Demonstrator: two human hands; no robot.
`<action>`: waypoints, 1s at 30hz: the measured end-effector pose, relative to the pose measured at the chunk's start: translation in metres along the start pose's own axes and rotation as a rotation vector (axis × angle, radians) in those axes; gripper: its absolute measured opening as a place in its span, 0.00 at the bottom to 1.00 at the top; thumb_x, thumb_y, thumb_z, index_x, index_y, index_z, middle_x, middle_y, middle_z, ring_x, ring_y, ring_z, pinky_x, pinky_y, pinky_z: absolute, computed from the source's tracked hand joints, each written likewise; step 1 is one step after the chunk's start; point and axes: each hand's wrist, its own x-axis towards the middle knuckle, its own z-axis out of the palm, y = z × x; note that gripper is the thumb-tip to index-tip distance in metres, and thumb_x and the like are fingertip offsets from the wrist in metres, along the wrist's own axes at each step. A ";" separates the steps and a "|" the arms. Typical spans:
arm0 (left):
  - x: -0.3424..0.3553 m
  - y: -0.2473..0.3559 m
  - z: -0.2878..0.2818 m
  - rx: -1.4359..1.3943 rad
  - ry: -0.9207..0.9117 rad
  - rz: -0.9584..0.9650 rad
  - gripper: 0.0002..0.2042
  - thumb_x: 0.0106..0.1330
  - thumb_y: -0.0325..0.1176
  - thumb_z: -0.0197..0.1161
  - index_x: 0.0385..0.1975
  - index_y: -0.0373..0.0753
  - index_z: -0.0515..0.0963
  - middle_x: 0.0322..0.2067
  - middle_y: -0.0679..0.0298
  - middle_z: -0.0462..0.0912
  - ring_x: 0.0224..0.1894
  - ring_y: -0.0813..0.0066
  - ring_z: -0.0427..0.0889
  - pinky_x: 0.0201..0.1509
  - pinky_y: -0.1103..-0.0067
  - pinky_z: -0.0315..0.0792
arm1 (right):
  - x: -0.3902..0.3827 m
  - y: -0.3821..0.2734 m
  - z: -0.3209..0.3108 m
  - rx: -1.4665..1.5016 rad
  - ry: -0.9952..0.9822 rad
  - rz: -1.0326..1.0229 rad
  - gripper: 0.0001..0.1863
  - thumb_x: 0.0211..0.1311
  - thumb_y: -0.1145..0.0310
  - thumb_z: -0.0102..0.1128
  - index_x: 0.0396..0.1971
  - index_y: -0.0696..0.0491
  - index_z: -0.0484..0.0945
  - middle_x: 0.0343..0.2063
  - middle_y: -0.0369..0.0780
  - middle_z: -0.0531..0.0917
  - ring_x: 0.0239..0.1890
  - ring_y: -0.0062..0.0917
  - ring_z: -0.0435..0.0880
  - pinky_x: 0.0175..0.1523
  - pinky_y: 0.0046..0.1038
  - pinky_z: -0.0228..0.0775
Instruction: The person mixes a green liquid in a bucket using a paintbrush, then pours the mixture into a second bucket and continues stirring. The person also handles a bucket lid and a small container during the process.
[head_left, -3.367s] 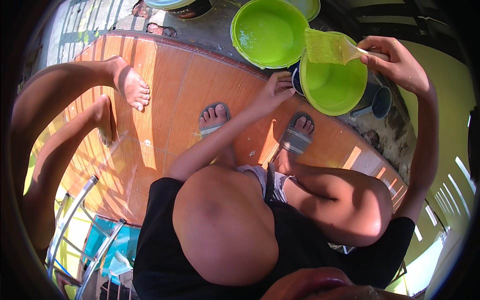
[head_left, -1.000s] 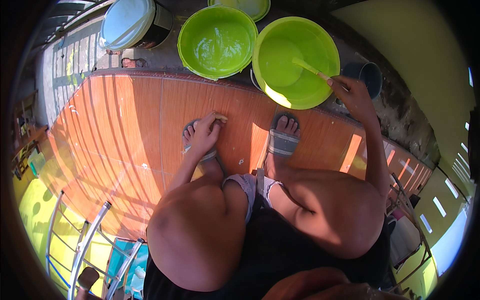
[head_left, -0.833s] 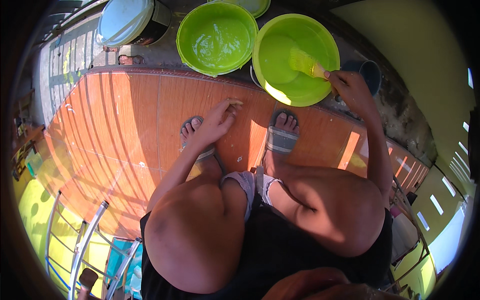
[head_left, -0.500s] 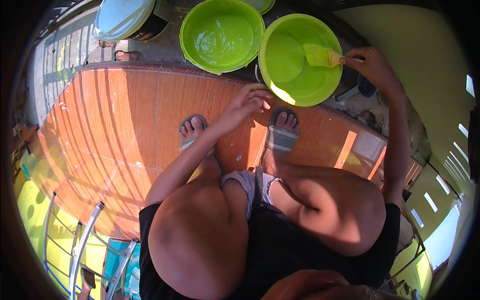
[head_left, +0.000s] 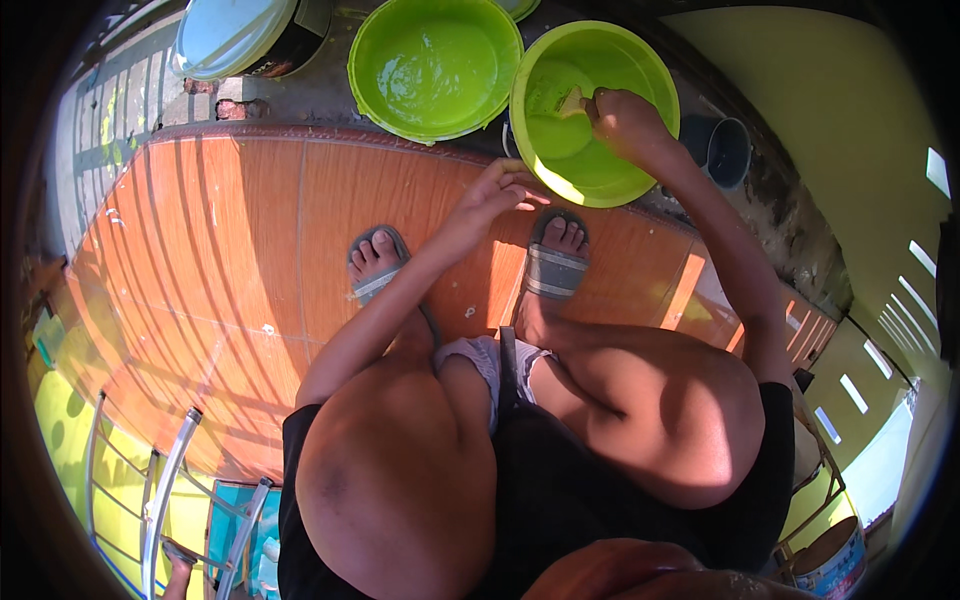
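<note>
My right hand (head_left: 628,125) is closed round the handle of a paintbrush (head_left: 571,104). The brush's bristles are down in a lime-green basin (head_left: 657,75), over a shallow pool of green paint. Beside the basin's near left rim hangs my left hand (head_left: 497,195), fingers loosely bent and apart, with nothing in them. Whether its fingertips touch the rim I cannot tell. Just left of the basin stands a round tub (head_left: 430,70) of wet, shiny lime-green paint.
A pale-lidded bucket (head_left: 235,40) stands at far left, a dark blue container (head_left: 728,150) right of the basin. My sandalled feet (head_left: 560,250) rest on orange tiles (head_left: 250,220). A metal ladder (head_left: 170,490) is at lower left, a paint can (head_left: 832,555) at lower right.
My right hand has swung left over the basin, carrying the paintbrush from the right side to the paint pool. My left hand has hardly moved. The dark blue container shows more now.
</note>
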 end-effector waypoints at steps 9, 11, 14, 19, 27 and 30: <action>-0.001 -0.002 -0.001 -0.027 0.022 -0.016 0.18 0.74 0.34 0.50 0.61 0.38 0.64 0.56 0.57 0.75 0.55 0.64 0.79 0.59 0.71 0.70 | -0.055 0.002 -0.061 0.203 0.060 0.155 0.24 0.65 0.48 0.60 0.42 0.57 0.85 0.27 0.48 0.85 0.28 0.35 0.85 0.37 0.35 0.74; 0.000 -0.003 0.000 -0.045 0.026 -0.022 0.17 0.75 0.33 0.49 0.61 0.38 0.64 0.56 0.57 0.75 0.55 0.66 0.79 0.60 0.71 0.70 | -0.069 0.008 -0.071 0.189 0.040 0.238 0.25 0.65 0.48 0.60 0.42 0.58 0.85 0.26 0.47 0.85 0.29 0.30 0.85 0.38 0.32 0.73; 0.003 -0.005 -0.001 -0.060 0.028 -0.027 0.17 0.75 0.33 0.49 0.60 0.38 0.64 0.55 0.57 0.75 0.54 0.66 0.79 0.59 0.71 0.70 | -0.084 0.027 -0.072 0.237 0.094 0.259 0.23 0.66 0.51 0.62 0.45 0.58 0.84 0.29 0.46 0.86 0.32 0.24 0.84 0.41 0.29 0.73; 0.005 -0.009 -0.002 -0.066 0.031 -0.010 0.15 0.75 0.34 0.49 0.58 0.37 0.65 0.53 0.57 0.77 0.53 0.66 0.80 0.58 0.71 0.71 | -0.090 0.082 -0.072 0.308 0.148 0.148 0.20 0.64 0.58 0.66 0.48 0.57 0.83 0.38 0.45 0.88 0.40 0.22 0.83 0.48 0.29 0.73; 0.005 -0.004 0.001 -0.028 0.096 -0.041 0.13 0.77 0.38 0.49 0.54 0.38 0.68 0.49 0.61 0.79 0.51 0.70 0.81 0.58 0.72 0.72 | -0.061 0.121 -0.106 0.110 0.117 -0.017 0.24 0.62 0.53 0.66 0.48 0.57 0.83 0.41 0.48 0.87 0.43 0.35 0.85 0.51 0.34 0.73; 0.001 -0.005 0.009 -0.045 0.188 -0.083 0.14 0.78 0.42 0.49 0.52 0.39 0.69 0.49 0.62 0.80 0.50 0.72 0.81 0.58 0.73 0.72 | -0.059 0.114 -0.116 0.121 0.008 0.018 0.24 0.61 0.53 0.66 0.47 0.58 0.84 0.40 0.47 0.87 0.43 0.36 0.85 0.52 0.34 0.73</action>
